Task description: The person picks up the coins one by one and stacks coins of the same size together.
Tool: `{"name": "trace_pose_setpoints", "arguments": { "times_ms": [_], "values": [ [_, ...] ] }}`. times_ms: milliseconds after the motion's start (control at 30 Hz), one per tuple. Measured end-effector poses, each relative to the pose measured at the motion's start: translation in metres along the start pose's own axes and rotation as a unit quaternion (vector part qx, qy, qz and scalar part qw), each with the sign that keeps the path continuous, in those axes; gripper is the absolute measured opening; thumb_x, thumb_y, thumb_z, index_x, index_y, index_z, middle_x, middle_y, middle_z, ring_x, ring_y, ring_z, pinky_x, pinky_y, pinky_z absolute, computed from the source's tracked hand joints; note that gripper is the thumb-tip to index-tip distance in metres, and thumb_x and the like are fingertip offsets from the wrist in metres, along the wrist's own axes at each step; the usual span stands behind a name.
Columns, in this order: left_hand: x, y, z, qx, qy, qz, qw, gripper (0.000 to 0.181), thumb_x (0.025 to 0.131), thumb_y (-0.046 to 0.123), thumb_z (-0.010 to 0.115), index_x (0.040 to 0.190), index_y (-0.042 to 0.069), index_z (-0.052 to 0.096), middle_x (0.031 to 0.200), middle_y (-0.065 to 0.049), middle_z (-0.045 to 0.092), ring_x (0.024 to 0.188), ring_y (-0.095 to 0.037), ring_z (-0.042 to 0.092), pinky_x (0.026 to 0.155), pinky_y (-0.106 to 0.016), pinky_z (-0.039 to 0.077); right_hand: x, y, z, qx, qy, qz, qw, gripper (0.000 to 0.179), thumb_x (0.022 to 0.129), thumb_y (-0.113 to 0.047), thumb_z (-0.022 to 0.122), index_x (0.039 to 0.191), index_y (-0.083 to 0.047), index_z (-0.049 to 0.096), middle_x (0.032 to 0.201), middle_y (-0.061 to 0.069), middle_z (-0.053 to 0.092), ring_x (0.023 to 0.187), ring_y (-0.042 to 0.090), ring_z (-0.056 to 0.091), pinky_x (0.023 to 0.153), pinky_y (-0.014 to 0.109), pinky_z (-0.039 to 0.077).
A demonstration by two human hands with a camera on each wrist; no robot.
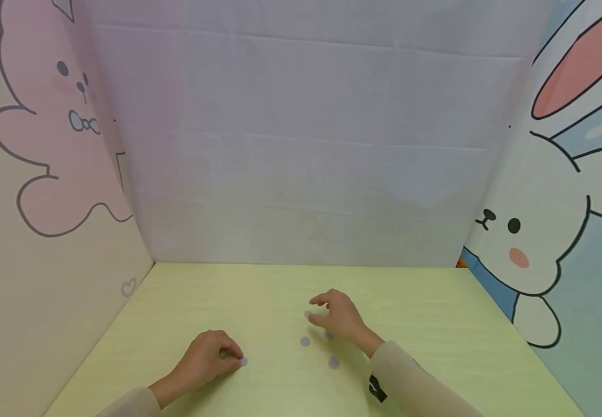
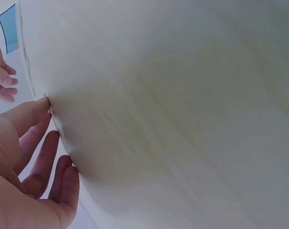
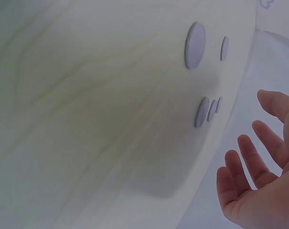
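At the left, my left hand [image 1: 208, 358] rests low over the table and pinches a small grey disc [image 1: 243, 361] between thumb and fingertips. The disc lies at the table surface, partly covered by the fingers. In the left wrist view, the left hand's fingertips [image 2: 48, 102] sit right at the tabletop. Farther back and to the right, my right hand [image 1: 341, 315] hovers with fingers spread and nothing held. Around it lie several flat discs: a far disc [image 1: 308, 314] between thumb and fingers in this view, a disc [image 1: 305, 341], a disc [image 1: 329, 335] and the nearest disc [image 1: 334, 362].
The pale yellow-green table [image 1: 415, 301] meets a white cloth wall [image 1: 301, 145] at the back. Side panels stand left and right, one with a pink cartoon animal [image 1: 66, 145], the other with a white rabbit [image 1: 530, 231].
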State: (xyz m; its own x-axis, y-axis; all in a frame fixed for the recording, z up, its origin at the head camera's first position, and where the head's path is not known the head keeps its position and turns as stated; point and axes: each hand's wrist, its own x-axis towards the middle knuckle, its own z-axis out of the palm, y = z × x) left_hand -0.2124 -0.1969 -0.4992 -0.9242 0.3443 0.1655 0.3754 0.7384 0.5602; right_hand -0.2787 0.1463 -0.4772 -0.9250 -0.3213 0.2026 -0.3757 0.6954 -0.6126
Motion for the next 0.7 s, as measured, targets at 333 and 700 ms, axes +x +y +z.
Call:
{"name": "trace_pose_setpoints", "arguments": {
  "times_ms": [333, 700],
  "values": [
    [0.000, 0.000, -0.001, -0.002, -0.002, -0.005, 1.0000, 0.013, 0.081, 0.033, 0.094, 0.084, 0.030, 0.082, 0.086, 0.022, 0.068, 0.086, -0.006, 0.059, 0.079, -0.028, 0.048, 0.009, 0.012, 0.006, 0.047, -0.012, 0.030, 0.9984, 0.035, 0.094, -0.024, 0.082, 0.126, -0.009, 0.076, 0.118, 0.012, 0.068, 0.107, 0.031, 0.063, 0.089, 0.049, 0.055],
    [0.000, -0.001, 0.001, -0.002, -0.005, -0.013, 0.9999, 0.011, 0.083, 0.032, 0.093, 0.084, 0.031, 0.082, 0.086, 0.023, 0.068, 0.087, -0.004, 0.060, 0.080, -0.029, 0.049, 0.020, 0.017, 0.011, 0.045, -0.028, 0.033, 0.9981, 0.035, 0.091, -0.022, 0.085, 0.122, -0.008, 0.078, 0.117, 0.011, 0.071, 0.105, 0.029, 0.065, 0.092, 0.047, 0.055]
  ]
}}
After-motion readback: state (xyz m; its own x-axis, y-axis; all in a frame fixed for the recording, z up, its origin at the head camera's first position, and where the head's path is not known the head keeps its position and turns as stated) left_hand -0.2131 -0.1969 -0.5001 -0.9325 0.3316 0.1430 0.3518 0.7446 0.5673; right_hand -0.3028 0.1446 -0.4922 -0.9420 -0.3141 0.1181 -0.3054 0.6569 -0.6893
